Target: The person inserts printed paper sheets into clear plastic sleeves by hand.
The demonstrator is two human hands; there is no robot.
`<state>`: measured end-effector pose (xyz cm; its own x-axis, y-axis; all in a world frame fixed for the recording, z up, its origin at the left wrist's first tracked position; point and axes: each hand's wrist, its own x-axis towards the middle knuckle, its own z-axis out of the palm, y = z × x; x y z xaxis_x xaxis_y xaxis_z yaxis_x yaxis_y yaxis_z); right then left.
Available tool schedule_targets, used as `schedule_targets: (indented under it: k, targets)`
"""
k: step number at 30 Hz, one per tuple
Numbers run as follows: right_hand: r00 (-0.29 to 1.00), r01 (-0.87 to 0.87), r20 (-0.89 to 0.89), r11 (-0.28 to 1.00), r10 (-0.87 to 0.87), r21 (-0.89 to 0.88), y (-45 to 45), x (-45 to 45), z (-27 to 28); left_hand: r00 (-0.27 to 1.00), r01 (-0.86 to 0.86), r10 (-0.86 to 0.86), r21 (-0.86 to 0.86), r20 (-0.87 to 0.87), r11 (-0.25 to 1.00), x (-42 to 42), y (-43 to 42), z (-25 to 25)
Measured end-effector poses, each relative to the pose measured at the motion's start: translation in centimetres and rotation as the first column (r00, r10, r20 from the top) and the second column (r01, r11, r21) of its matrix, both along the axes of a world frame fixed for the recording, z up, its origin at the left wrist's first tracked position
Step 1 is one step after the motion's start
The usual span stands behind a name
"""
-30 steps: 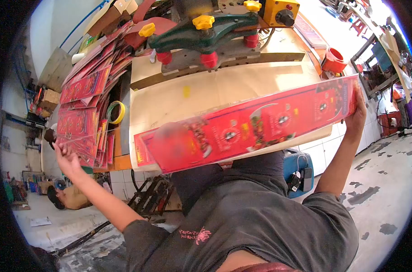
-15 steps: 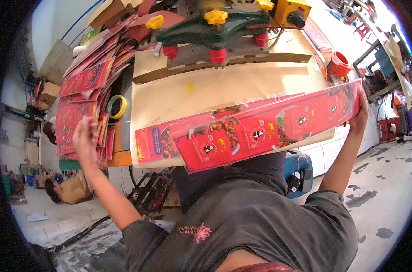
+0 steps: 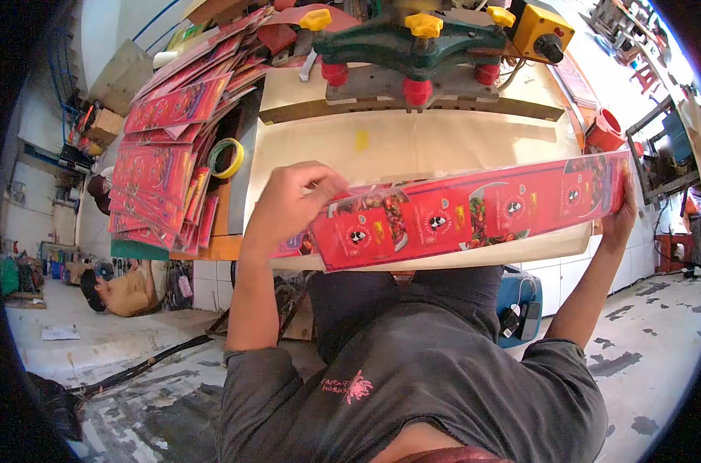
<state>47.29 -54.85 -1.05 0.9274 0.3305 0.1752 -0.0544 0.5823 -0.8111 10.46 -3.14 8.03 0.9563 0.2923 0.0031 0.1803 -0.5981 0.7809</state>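
Note:
A long strip of red printed plastic packaging (image 3: pixel 443 220), with pictures of food and round logos, is held slanted above the table's front edge. My right hand (image 3: pixel 619 208) grips its right end, fingers wrapped round the edge. By the strip's upper left corner is my left hand (image 3: pixel 292 197), its fingers curled in; whether they pinch the strip or something else is hidden. Another red printed piece (image 3: pixel 296 245) lies beneath on the table, mostly covered by the strip and my left hand.
Piles of red printed packaging (image 3: pixel 153 170) fill the left side, beside a yellow tape roll (image 3: pixel 228 158). A dark green machine bar with yellow knobs (image 3: pixel 412 46) spans the back of the cream table surface (image 3: pixel 443 147). A red tape dispenser (image 3: pixel 605 130) stands right. Someone (image 3: pixel 126 289) sits at the far left.
My left hand has moved right, from beside the piles to the left end of the strip. My right hand keeps its hold. The whole view has shifted a little.

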Motion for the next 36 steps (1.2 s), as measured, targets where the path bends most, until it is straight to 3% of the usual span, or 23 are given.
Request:
schedule_targets:
  k: [4, 6, 8, 10, 12, 15, 17, 21, 24, 26, 29, 33, 36]
  targets:
    - [0.999, 0.032, 0.006, 0.999, -0.032, -0.019, 0.9, -0.7, 0.5, 0.984, 0.128, -0.134, -0.062, -0.117, 0.990, 0.7, -2.7, 1.5]
    - [0.997, 0.075, 0.000, 0.997, -0.075, -0.027, 0.8, -0.8, 0.3, 0.984, 0.144, -0.145, -0.012, -0.107, 0.989, 1.1, -3.5, 1.8]
    - [0.995, 0.093, -0.030, 0.996, -0.093, -0.018, 0.8, -1.0, 0.3, 0.996, 0.051, -0.046, -0.062, 0.078, 0.997, 1.2, -3.5, 0.4]
    - [0.993, 0.113, -0.019, 0.993, -0.113, -0.026, 0.8, -1.0, 0.1, 0.987, 0.059, -0.052, -0.042, 0.149, 0.997, 1.2, -3.5, 0.3]
    - [0.999, 0.004, 0.046, 1.000, -0.004, 0.004, 0.9, -1.2, 0.3, 0.975, 0.058, -0.052, -0.020, 0.218, 0.998, 1.1, -3.8, 0.5]
    - [0.996, 0.000, 0.086, 1.000, 0.002, -0.018, 2.0, -2.3, 1.2, 0.974, -0.102, 0.100, 0.002, 0.203, 0.995, 1.3, -4.2, 0.7]
    - [0.996, 0.007, 0.090, 1.000, -0.006, -0.013, 2.5, -2.9, 1.5, 0.953, -0.228, 0.187, 0.156, 0.239, 0.961, 1.5, -4.2, 0.5]
    - [0.995, 0.053, 0.082, 0.999, -0.053, -0.001, 4.1, -4.5, 2.8, 0.918, -0.323, 0.277, 0.131, 0.282, 0.937, 1.7, -3.3, 0.1]
    - [0.990, 0.121, 0.075, 0.993, -0.121, 0.012, 3.7, -4.1, 2.7, 0.907, -0.291, 0.277, -0.004, 0.318, 0.957, 1.3, -2.3, -0.3]
    - [0.989, 0.112, 0.095, 0.994, -0.113, 0.014, 3.8, -4.4, 3.2, 0.963, -0.235, 0.248, -0.120, 0.108, 0.965, 0.9, -2.0, 0.0]
    - [0.987, 0.110, 0.117, 0.994, -0.112, 0.018, 3.8, -4.3, 3.3, 0.992, -0.128, 0.128, 0.007, 0.007, 0.992, 0.8, -2.2, 0.9]
    - [0.982, 0.150, 0.107, 0.987, -0.155, 0.048, 3.5, -4.1, 3.1, 0.999, -0.051, 0.051, 0.052, -0.004, 0.997, 0.9, -2.5, 0.8]
    - [0.984, 0.131, 0.117, 0.991, -0.132, 0.018, 4.4, -5.3, 4.2, 0.989, -0.090, 0.086, 0.033, 0.124, 0.995, 0.9, -2.6, 0.7]
